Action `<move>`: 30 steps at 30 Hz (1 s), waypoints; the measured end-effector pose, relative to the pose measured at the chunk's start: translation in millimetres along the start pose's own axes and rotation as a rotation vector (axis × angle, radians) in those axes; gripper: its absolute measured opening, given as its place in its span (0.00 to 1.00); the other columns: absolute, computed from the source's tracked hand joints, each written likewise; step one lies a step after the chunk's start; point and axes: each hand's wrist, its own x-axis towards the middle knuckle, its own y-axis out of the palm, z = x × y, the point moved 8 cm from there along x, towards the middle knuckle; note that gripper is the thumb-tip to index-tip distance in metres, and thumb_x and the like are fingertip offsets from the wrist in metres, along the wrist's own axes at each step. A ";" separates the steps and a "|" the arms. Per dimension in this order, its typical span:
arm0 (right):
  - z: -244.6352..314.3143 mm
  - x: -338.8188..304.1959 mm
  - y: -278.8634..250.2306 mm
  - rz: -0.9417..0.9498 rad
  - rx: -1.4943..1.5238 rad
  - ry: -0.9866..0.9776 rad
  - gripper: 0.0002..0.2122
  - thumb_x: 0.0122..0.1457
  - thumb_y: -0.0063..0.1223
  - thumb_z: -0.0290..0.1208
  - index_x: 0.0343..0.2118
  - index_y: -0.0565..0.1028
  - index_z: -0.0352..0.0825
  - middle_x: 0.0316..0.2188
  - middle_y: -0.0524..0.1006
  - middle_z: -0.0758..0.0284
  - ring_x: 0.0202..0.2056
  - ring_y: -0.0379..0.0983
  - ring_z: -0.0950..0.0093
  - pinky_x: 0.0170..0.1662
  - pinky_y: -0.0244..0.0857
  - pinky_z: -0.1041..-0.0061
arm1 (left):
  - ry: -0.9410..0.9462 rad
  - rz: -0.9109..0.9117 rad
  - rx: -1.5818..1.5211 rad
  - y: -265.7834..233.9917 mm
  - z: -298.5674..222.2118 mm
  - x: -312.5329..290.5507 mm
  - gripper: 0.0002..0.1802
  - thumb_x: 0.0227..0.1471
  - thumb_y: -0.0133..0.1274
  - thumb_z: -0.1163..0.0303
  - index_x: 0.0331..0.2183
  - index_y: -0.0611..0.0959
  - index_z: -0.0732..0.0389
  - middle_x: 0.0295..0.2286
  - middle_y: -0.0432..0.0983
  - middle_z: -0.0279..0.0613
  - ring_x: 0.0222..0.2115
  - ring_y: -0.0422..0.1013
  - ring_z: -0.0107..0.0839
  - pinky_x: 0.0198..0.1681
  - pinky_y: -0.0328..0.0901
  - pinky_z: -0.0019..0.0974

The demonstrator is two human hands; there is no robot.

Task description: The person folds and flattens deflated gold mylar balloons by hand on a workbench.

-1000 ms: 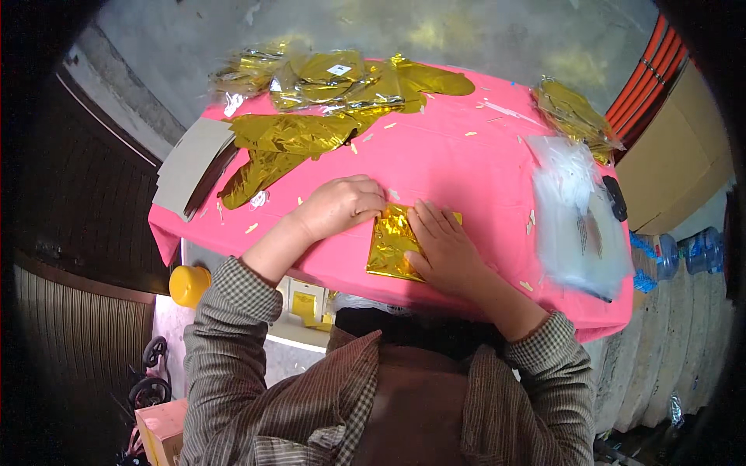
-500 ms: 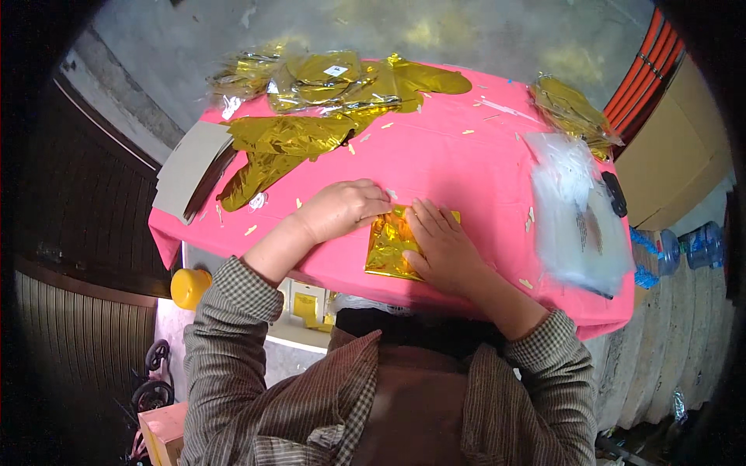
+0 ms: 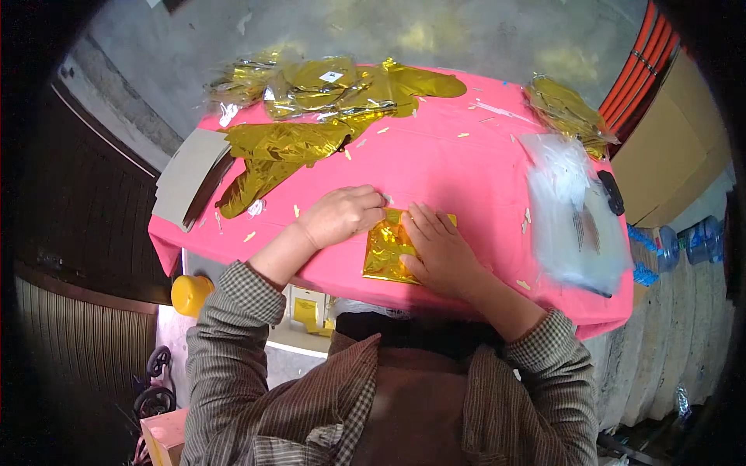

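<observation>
A shiny gold foil piece (image 3: 386,255), folded into a rough square, lies near the front edge of the pink-covered table (image 3: 458,175). My right hand (image 3: 447,262) rests flat across its right half, fingers stretched and a little apart, the thumb toward its middle. At the foil's upper left corner, my left hand (image 3: 344,218) is closed with the fingers curled under. Whatever those fingertips pinch, if anything, is hidden. Beyond my hands, large flat gold foil balloons (image 3: 284,147) are spread over the table's far left.
Clear packets of gold foil (image 3: 315,81) lie at the back left; another gold packet (image 3: 567,109) is at the back right. Grey card sheets (image 3: 190,175) sit at the left edge. Clear plastic bags (image 3: 579,221) and a black object (image 3: 611,193) lie right. Small paper scraps dot the cloth.
Both hands stay almost in place on the foil. The whole view has shifted slightly; no thing is plainly taken up or let go.
</observation>
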 end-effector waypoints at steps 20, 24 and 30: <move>-1.8 -1.5 -2.6 -0.026 -0.003 0.001 0.30 0.54 0.46 0.39 0.56 0.57 0.24 0.57 0.57 0.49 0.61 0.49 0.58 0.64 0.38 0.61 | -0.304 -0.076 -0.332 -6.2 24.4 -18.4 0.14 0.43 0.56 0.77 0.37 0.79 0.61 0.39 0.75 0.43 0.40 0.72 0.41 0.44 0.67 0.38; 0.4 -0.8 -3.4 -0.040 0.002 -0.013 0.31 0.54 0.47 0.39 0.56 0.57 0.24 0.57 0.57 0.49 0.61 0.49 0.58 0.64 0.39 0.60 | -0.299 -0.038 -0.349 -4.2 20.1 -15.0 0.14 0.43 0.57 0.77 0.36 0.79 0.61 0.39 0.74 0.43 0.40 0.72 0.41 0.43 0.68 0.38; 1.8 -0.6 -2.4 -0.035 -0.009 -0.013 0.31 0.54 0.46 0.39 0.56 0.57 0.24 0.57 0.57 0.49 0.61 0.49 0.58 0.64 0.39 0.60 | -0.328 -0.062 -0.510 -2.1 24.7 -17.4 0.08 0.43 0.58 0.76 0.31 0.81 0.62 0.35 0.75 0.42 0.37 0.72 0.40 0.40 0.69 0.37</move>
